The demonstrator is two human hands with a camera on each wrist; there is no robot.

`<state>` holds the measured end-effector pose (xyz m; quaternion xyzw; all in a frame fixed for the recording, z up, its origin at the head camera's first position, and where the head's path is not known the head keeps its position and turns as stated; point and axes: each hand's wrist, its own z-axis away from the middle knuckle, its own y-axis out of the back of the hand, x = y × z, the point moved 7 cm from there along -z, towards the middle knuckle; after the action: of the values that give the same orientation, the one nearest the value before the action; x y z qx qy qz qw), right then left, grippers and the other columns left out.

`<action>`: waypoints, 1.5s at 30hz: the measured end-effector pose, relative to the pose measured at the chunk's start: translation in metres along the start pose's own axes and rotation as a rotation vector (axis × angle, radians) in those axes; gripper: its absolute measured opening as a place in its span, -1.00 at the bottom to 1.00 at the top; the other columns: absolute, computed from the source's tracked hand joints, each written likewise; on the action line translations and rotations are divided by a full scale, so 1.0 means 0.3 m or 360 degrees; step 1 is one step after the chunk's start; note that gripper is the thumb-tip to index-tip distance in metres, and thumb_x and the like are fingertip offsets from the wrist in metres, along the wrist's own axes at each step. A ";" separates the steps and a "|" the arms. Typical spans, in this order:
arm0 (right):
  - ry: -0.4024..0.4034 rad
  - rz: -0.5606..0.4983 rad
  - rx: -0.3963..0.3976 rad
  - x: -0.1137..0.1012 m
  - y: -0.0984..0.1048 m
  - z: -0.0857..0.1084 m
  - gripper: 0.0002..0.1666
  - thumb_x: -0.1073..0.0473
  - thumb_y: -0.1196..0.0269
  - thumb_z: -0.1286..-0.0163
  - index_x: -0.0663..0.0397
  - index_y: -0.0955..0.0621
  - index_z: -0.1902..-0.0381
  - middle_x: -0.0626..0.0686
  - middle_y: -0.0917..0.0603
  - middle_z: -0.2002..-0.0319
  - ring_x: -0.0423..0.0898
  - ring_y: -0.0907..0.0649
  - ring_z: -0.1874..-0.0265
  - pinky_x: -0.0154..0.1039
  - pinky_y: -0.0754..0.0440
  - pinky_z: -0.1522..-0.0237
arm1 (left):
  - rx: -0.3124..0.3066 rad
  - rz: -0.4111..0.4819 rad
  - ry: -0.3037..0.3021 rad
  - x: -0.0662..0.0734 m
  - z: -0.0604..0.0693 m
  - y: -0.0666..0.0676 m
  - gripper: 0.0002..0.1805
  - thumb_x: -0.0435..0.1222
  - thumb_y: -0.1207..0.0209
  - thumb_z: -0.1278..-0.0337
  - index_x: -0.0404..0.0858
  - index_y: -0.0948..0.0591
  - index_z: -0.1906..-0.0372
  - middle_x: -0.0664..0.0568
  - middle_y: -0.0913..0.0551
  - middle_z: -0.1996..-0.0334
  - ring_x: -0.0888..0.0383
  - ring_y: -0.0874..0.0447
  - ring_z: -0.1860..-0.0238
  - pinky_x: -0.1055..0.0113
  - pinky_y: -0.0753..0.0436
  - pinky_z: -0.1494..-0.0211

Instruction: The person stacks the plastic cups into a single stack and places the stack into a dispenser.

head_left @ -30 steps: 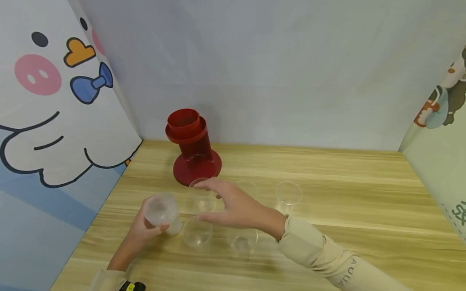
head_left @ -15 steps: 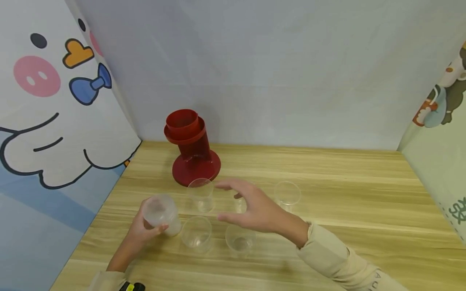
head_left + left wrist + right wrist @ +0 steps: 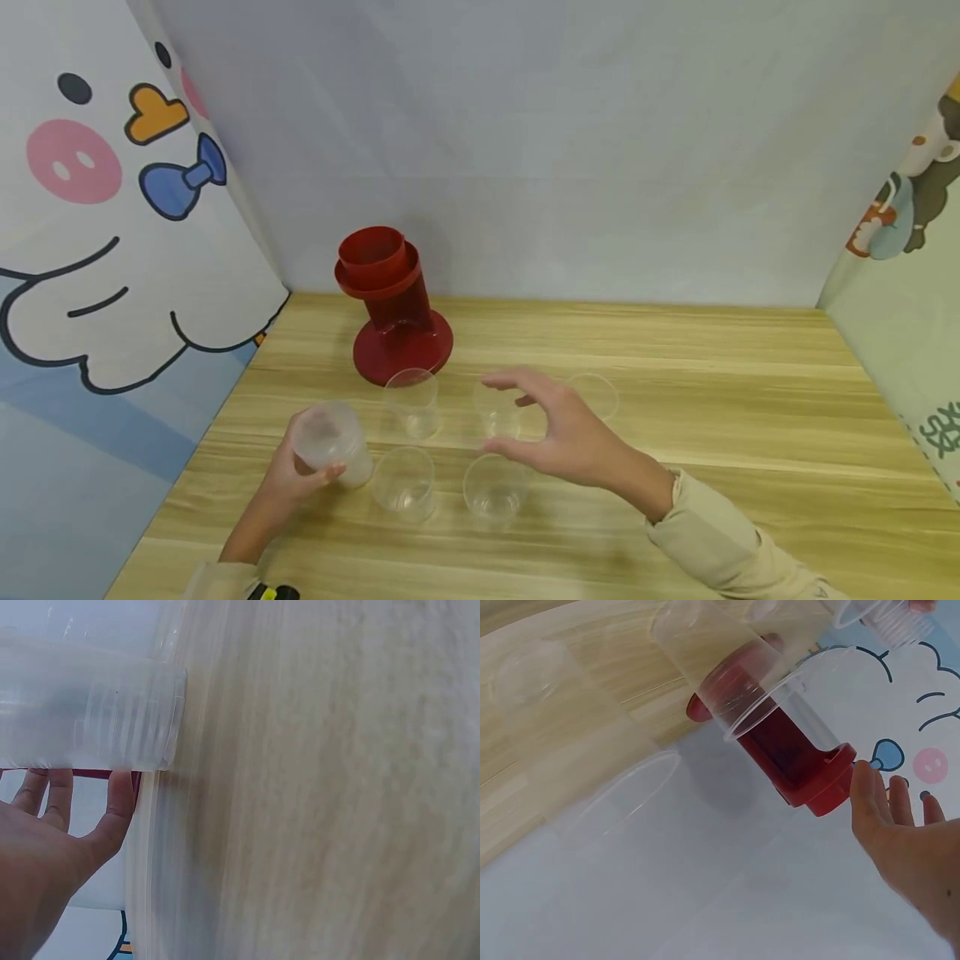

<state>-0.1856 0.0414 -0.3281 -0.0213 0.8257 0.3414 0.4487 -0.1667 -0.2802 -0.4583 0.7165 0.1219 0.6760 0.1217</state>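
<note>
- With twelve o'clock at the far side of the head view, the surface (image 3: pixel 712 392) ended at 12 against a pale back wall (image 3: pixel 562 150), at 9 to 10 against a cartoon panel (image 3: pixel 150 275), and at 3 against a green panel (image 3: pixel 900 350).
- The widest stretch of surface ran from the cups toward 3 o'clock; toward 9 the strip was much narrower.
- The left hand (image 3: pixel 288 481) gripped a stack of translucent plastic cups (image 3: pixel 333 437) on its 9 o'clock side; whether the stack's base touched the surface could not be told.
- The right hand (image 3: pixel 573 437) held nothing, its thumb and fingers bowed wide apart among the cups; contact with any of them could not be told.
- Five clear plastic cups stood upright: rear-left cup (image 3: pixel 411 408), rear-middle cup (image 3: pixel 497 408), rear-right cup (image 3: pixel 591 392), front-left cup (image 3: pixel 405 483) and front-right cup (image 3: pixel 495 492).
- The front-left cup stood just beside the stack, toward 3 to 4 o'clock of it.
- A red flanged stand (image 3: pixel 397 308) rose near the rear-left cup, toward 12, blocking the way to the wall there.
- The right sleeve (image 3: pixel 716 533) came in from 4 to 5 o'clock, crossing the surface.
- One second earlier the right hand had covered part of the rear-left cup; it had since moved toward 3, overlapping the rear-right cup. The left hand and stack had barely shifted.
</note>
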 end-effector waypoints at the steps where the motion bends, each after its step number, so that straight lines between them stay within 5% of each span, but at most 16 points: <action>1: 0.0002 0.0005 0.0011 0.003 0.006 0.003 -0.31 0.11 -0.46 -0.06 -0.01 -0.49 -0.17 -0.15 -0.53 -0.13 -0.20 -0.50 -0.11 -0.23 -0.51 -0.02 | 0.0001 -0.0002 -0.0004 0.001 0.000 0.000 -0.14 -0.50 -0.30 0.10 -0.31 -0.12 -0.34 -0.10 -0.29 -0.12 0.28 -0.32 0.00 0.45 -0.47 0.06; 11: -0.0013 0.0070 0.0057 0.039 0.060 0.047 -0.31 0.07 -0.44 -0.09 -0.06 -0.47 -0.19 -0.18 -0.52 -0.13 -0.16 -0.48 -0.13 -0.14 -0.51 -0.03 | -0.0001 0.0000 0.0010 -0.004 0.003 0.002 -0.13 -0.50 -0.29 0.10 -0.28 -0.11 -0.36 -0.12 -0.29 -0.13 0.28 -0.32 -0.01 0.45 -0.46 0.06; 21: -0.0161 0.0115 0.0120 0.091 0.123 0.112 -0.27 0.01 -0.45 -0.07 -0.13 -0.45 -0.21 -0.21 -0.50 -0.14 -0.16 -0.47 -0.14 -0.14 -0.47 -0.08 | 0.0007 0.0032 -0.0002 -0.006 0.003 -0.001 -0.13 -0.51 -0.29 0.10 -0.32 -0.10 -0.34 -0.06 -0.29 -0.09 0.28 -0.34 0.01 0.47 -0.47 0.07; 45: -0.0342 0.0173 0.0368 0.249 0.216 0.188 -0.21 0.09 -0.47 -0.05 -0.01 -0.41 -0.24 -0.04 -0.45 -0.20 -0.04 -0.39 -0.20 -0.04 -0.45 -0.05 | 0.0020 0.0062 0.0052 -0.011 0.004 0.002 -0.15 -0.52 -0.28 0.08 -0.28 -0.11 -0.34 0.01 -0.31 -0.07 0.26 -0.36 0.01 0.43 -0.46 0.05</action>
<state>-0.2113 0.1444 -0.3698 0.1117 0.8067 0.2680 0.5147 -0.1656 -0.2819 -0.4613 0.7083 0.1141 0.6892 0.1019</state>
